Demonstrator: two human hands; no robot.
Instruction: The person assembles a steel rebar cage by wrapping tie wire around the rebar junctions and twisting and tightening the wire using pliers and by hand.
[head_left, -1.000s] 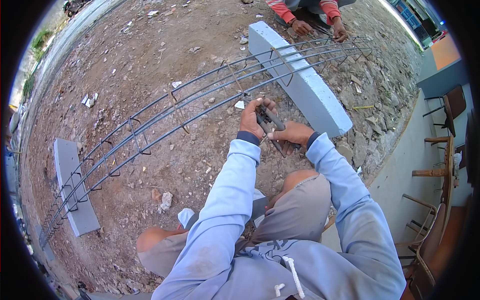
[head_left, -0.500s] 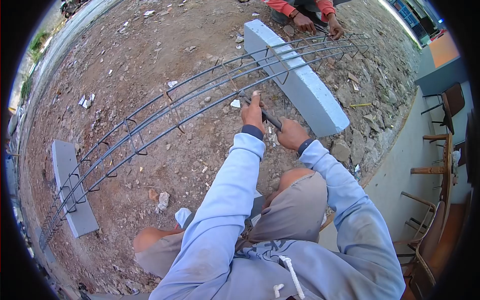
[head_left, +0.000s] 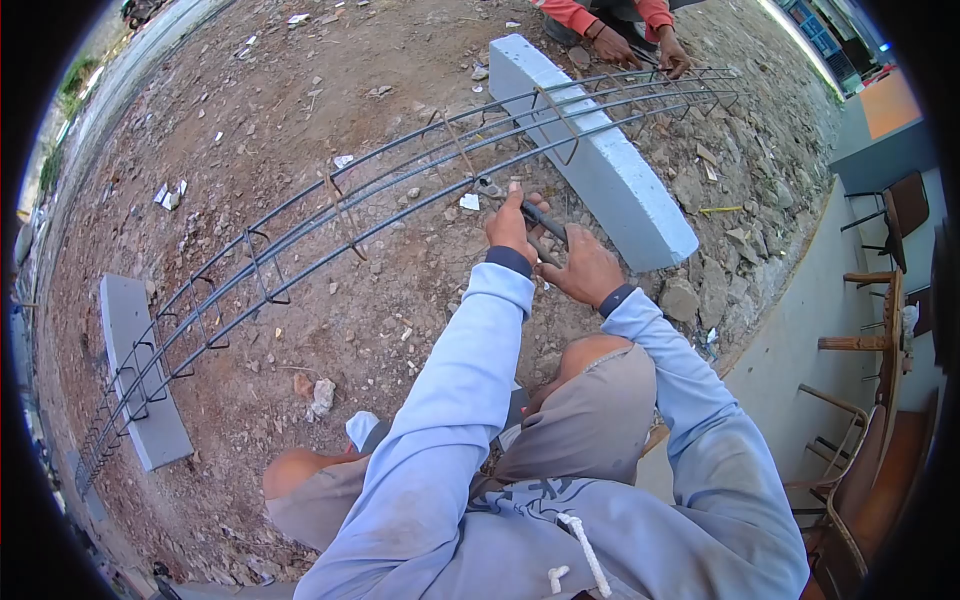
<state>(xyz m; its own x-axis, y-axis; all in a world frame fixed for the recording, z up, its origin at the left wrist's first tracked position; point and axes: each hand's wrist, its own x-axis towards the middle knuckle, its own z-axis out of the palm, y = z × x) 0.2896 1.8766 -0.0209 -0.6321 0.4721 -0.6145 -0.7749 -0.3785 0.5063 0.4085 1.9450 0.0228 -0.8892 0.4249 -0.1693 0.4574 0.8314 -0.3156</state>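
Both my hands are closed on a dark pair of pliers [head_left: 550,224] with long handles. My left hand [head_left: 512,228] wraps round it nearer the jaws, and my right hand [head_left: 586,266] grips the handle ends. The tool's head is beside the near bar of a long rebar cage [head_left: 400,203], by one of its square stirrups [head_left: 459,146]. The cage rests across a grey-white block [head_left: 600,155] on the right and another grey block [head_left: 146,375] on the left.
At the top, a co-worker's hands [head_left: 640,48] in red sleeves touch the cage's far end. Rubble [head_left: 715,250] and stones [head_left: 322,397] lie on the dirt ground. Chairs [head_left: 895,222] and a wooden table [head_left: 893,330] stand on the paved floor at the right.
Since a second ago, the tool has moved from a bunched hold to point at the cage. My right hand has lately shifted slightly, and the handles look more spread than half a second ago.
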